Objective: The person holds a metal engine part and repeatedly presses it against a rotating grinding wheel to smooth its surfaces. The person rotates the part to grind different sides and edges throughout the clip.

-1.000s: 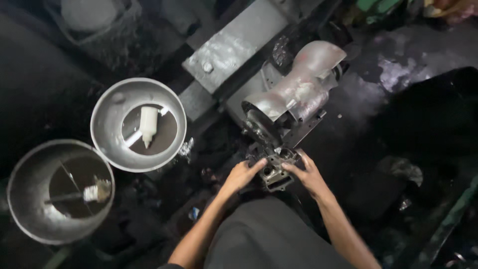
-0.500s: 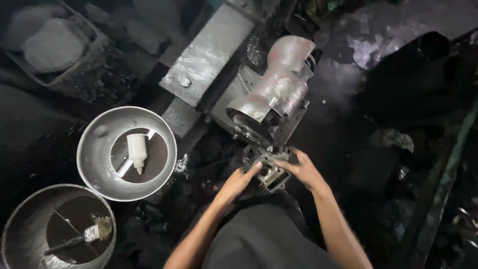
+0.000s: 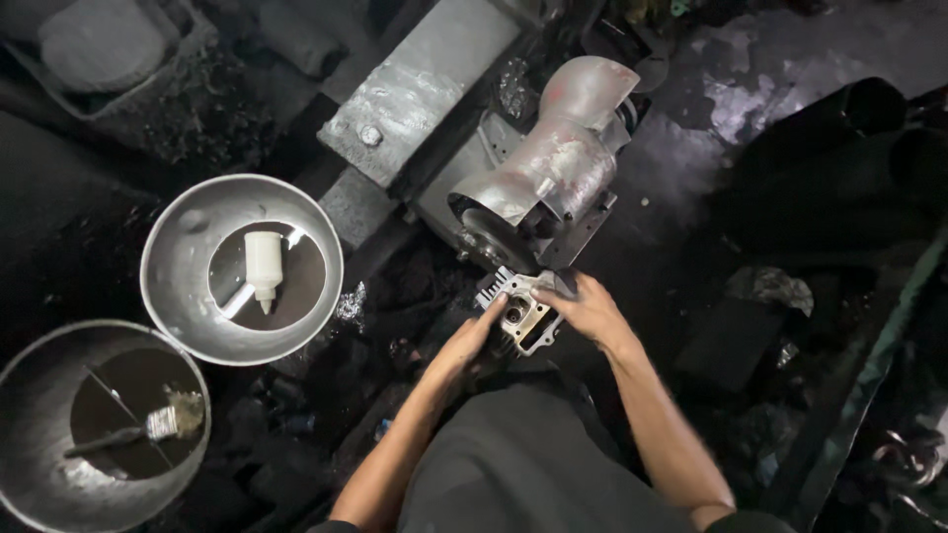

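Observation:
A small finned metal engine part [image 3: 520, 313] is held between both my hands right below the dark wheel [image 3: 497, 238] of a grey bench grinder [image 3: 553, 163]. My left hand [image 3: 472, 341] grips the part's left side. On the right side my right hand [image 3: 589, 306] clasps it with fingers curled over the top edge. The part sits against or very close to the wheel; I cannot tell if they touch.
A metal bowl [image 3: 178, 259] at the left holds dark liquid and a small white bottle [image 3: 264, 266]. A second bowl [image 3: 39, 370] at the lower left holds a brush [image 3: 148, 426]. A grey steel bar [image 3: 420, 84] runs behind the grinder. Dark greasy floor and black parts surround everything.
The view has shifted slightly, so the bowls sit a little further right and up. Both hands stay on the finned part at the grinder wheel.

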